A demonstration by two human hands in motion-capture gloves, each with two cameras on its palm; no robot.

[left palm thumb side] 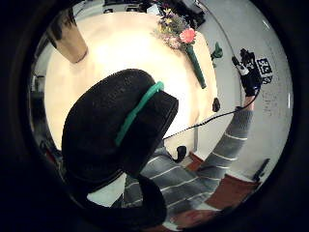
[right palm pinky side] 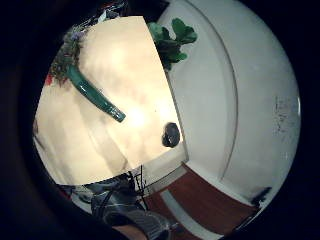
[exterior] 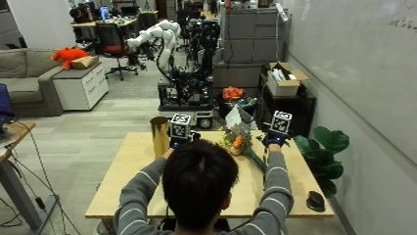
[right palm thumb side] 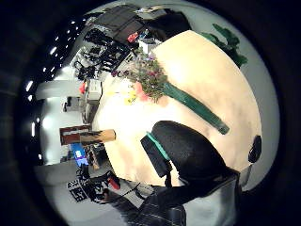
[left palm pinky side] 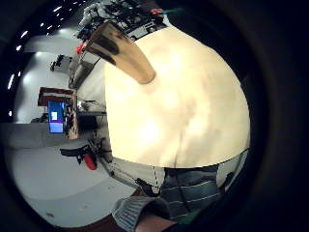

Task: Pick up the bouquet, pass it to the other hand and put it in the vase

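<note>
A tall brass-coloured vase (exterior: 159, 136) stands upright at the far left of the wooden table (exterior: 130, 181). The bouquet (exterior: 240, 142), mixed flowers with one orange bloom in a long green wrap, lies flat at the far right, stems toward the person. My left hand (exterior: 177, 143) is raised above the table just right of the vase and holds nothing. My right hand (exterior: 275, 139) is raised just right of the bouquet, apart from it. The left thumb side view shows the right hand (left palm thumb side: 248, 72) with fingers spread and the bouquet (left palm thumb side: 181, 36) lying untouched.
A black mouse (exterior: 315, 200) sits at the table's near right corner. A potted plant (exterior: 326, 147) stands on the floor beside the right edge. Shelves and equipment stand beyond the far edge. Bare tabletop lies between vase and bouquet.
</note>
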